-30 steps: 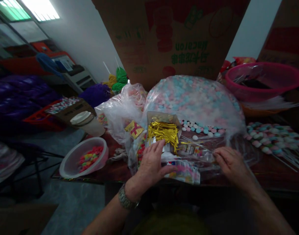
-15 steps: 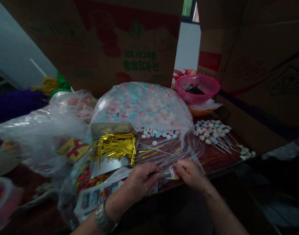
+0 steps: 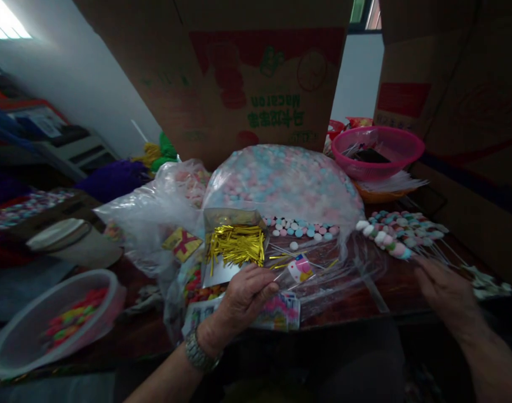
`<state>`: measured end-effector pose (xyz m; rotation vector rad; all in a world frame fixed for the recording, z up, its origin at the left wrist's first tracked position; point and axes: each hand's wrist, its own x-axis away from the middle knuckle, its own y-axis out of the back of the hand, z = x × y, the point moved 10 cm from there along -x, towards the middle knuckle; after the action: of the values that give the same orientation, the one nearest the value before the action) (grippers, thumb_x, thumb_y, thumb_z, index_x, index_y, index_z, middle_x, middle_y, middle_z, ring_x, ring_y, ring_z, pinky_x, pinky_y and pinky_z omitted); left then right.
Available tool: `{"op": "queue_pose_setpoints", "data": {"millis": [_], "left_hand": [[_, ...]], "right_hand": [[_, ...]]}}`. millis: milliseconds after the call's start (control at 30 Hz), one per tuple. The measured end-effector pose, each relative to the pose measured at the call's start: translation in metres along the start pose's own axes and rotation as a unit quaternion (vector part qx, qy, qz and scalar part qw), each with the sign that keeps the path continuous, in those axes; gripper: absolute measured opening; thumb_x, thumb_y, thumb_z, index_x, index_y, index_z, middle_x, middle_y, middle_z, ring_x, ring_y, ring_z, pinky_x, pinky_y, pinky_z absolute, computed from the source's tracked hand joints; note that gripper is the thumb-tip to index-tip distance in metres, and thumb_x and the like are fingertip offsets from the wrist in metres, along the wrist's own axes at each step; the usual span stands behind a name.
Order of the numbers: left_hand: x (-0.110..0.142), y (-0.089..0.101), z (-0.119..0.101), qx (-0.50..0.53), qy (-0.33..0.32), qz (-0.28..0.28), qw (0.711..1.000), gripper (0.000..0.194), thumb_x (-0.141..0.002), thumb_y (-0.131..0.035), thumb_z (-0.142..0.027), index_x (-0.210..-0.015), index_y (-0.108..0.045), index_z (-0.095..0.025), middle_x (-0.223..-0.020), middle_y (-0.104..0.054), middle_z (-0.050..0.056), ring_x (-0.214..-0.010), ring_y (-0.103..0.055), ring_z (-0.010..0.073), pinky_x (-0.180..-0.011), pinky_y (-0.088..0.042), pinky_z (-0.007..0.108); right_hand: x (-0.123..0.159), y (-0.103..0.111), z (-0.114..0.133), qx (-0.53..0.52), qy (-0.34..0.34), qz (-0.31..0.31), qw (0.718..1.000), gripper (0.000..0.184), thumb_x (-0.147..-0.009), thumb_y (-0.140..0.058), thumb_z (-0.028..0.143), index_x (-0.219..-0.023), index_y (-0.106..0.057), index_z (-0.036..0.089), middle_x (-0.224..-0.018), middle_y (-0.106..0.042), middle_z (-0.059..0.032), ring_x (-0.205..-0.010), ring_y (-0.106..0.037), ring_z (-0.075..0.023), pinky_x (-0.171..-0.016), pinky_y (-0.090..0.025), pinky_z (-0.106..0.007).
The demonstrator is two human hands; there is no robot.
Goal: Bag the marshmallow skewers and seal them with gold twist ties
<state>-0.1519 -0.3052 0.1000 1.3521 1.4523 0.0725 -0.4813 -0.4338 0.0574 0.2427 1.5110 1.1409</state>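
The right hand [image 3: 444,294] has been drawn toward the marshmallow skewers [image 3: 400,235], its fingers [image 3: 426,271] loosely spread; a printed tag on a stick [image 3: 300,268], pinched by the left hand [image 3: 243,296] above a clear plastic bag [image 3: 343,285], could be dropped if the pinch is loosened.

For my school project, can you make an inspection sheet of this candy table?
Surface: dark wooden table, crowded.
Job's things: thin stick with a small pink tag; gold twist ties in an open packet; clear plastic sheet; skewered sweets.
Clutter: big bag of pink and blue sweets; pink basin; white bowl of bright sweets.
Hands: left hand pinches the stick; right hand is open, nearest the skewered sweets.
Cables: nothing seen.
Surroundings: cardboard boxes stand behind; purple bundle to the left.
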Motion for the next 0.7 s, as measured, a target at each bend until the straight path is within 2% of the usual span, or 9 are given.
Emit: {"op": "queue_pose_setpoints", "data": {"millis": [67,133,233,267,333,400,433,533,700], "left_hand": [[0.0,0.004,-0.003,-0.023,-0.028,0.009,0.999,0.014,-0.091,-0.047,-0.022,-0.089,-0.059,-0.017,-0.078,-0.068,0.003,-0.068,-0.058,0.0139,-0.068,-0.043,0.029],[0.001,0.007,-0.007,-0.038,-0.054,0.019,0.998,0.014,-0.091,-0.047,-0.022,-0.094,-0.059,-0.016,-0.083,-0.069,0.005,-0.069,-0.058,0.0148,-0.067,-0.043,0.031],[0.003,0.011,-0.015,-0.053,-0.094,0.025,0.994,0.016,-0.091,-0.048,-0.026,-0.099,-0.059,-0.017,-0.087,-0.07,0.006,-0.069,-0.056,0.0154,-0.063,-0.04,0.031],[0.004,0.012,-0.018,-0.058,-0.103,0.024,0.993,0.017,-0.09,-0.049,-0.027,-0.098,-0.059,-0.017,-0.088,-0.07,0.006,-0.069,-0.055,0.0155,-0.063,-0.04,0.032],[0.006,0.011,-0.023,-0.061,-0.106,0.027,0.992,0.015,-0.09,-0.05,-0.028,-0.096,-0.059,-0.017,-0.088,-0.07,0.005,-0.068,-0.054,0.0153,-0.062,-0.04,0.031],[0.008,0.008,-0.024,-0.043,-0.086,0.034,0.995,0.013,-0.09,-0.049,-0.024,-0.092,-0.059,-0.016,-0.087,-0.069,0.006,-0.071,-0.055,0.0156,-0.064,-0.042,0.031],[0.009,0.006,-0.025,-0.027,-0.073,0.039,0.996,0.013,-0.09,-0.048,-0.022,-0.091,-0.059,-0.016,-0.086,-0.068,0.006,-0.073,-0.056,0.0157,-0.066,-0.043,0.031],[0.014,0.002,-0.019,-0.001,-0.02,0.042,0.999,0.018,-0.092,-0.044,-0.022,-0.085,-0.059,-0.015,-0.079,-0.066,0.007,-0.074,-0.058,0.0154,-0.067,-0.047,0.028],[0.026,0.003,0.0,-0.01,0.061,0.039,0.997,0.021,-0.09,-0.051,-0.03,-0.078,-0.06,-0.016,-0.066,-0.06,0.003,-0.061,-0.056,0.0117,-0.056,-0.043,0.021]], "right_hand": [[0.002,0.027,0.046,-0.118,0.082,-0.042,0.989,0.022,-0.088,-0.05,0.025,-0.103,-0.064,0.018,-0.094,-0.069,-0.0076,-0.083,-0.065,-0.0194,-0.077,-0.052,-0.029],[-0.001,0.04,0.082,-0.203,0.096,-0.029,0.974,0.02,-0.086,-0.055,0.023,-0.103,-0.065,0.021,-0.092,-0.069,-0.0045,-0.081,-0.066,-0.0177,-0.074,-0.053,-0.025],[-0.006,0.024,0.098,-0.372,-0.08,0.03,0.924,0.015,-0.084,-0.059,0.028,-0.094,-0.067,0.022,-0.076,-0.066,-0.0018,-0.063,-0.061,-0.014,-0.056,-0.049,-0.022],[-0.002,0.009,0.101,-0.451,-0.164,0.053,0.875,0.015,-0.083,-0.061,0.033,-0.092,-0.067,0.021,-0.067,-0.062,0.0,-0.054,-0.056,-0.0114,-0.048,-0.045,-0.02],[0.01,-0.028,0.124,-0.606,-0.286,0.113,0.734,0.027,-0.077,-0.068,0.042,-0.092,-0.066,0.021,-0.053,-0.047,0.0052,-0.042,-0.04,-0.0065,-0.039,-0.032,-0.017],[0.017,-0.056,0.167,-0.703,-0.319,0.182,0.609,0.04,-0.067,-0.076,0.046,-0.096,-0.064,0.02,-0.052,-0.041,0.0078,-0.042,-0.033,-0.0046,-0.04,-0.028,-0.016],[0.018,-0.065,0.188,-0.722,-0.319,0.211,0.576,0.042,-0.063,-0.079,0.044,-0.094,-0.065,0.02,-0.054,-0.042,0.0076,-0.044,-0.033,-0.0043,-0.042,-0.029,-0.016],[0.017,-0.082,0.221,-0.722,-0.344,0.206,0.564,0.034,-0.061,-0.08,0.042,-0.073,-0.062,0.016,-0.054,-0.044,0.0067,-0.046,-0.031,-0.0039,-0.043,-0.028,-0.016],[0.019,-0.091,0.209,-0.682,-0.395,0.126,0.603,0.044,-0.067,-0.074,0.051,-0.059,-0.048,0.017,-0.044,-0.031,0.0094,-0.042,-0.023,-0.0044,-0.039,-0.022,-0.018]]}}
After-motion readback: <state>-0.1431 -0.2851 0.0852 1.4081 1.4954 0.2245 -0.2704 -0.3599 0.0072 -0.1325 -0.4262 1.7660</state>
